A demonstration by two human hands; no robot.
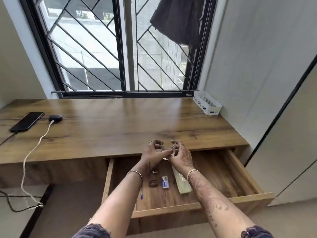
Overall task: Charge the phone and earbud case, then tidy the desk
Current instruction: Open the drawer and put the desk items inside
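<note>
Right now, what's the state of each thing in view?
phone: lying flat, plugged in
earbud case: plugged in
drawer: pulled open
clear ring: held above the drawer
left hand: grips the clear ring
right hand: grips the clear ring

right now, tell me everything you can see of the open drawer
The drawer is shallow and wood-grain, pulled far out from under the matching desk, open. It has low side walls, with its front panel nearest the camera. On its floor lie a pen, a small blue and white box, a pale green flat bar and two small dark pieces. The left hand and right hand hold a clear ring above its back end, apart from it.
</note>
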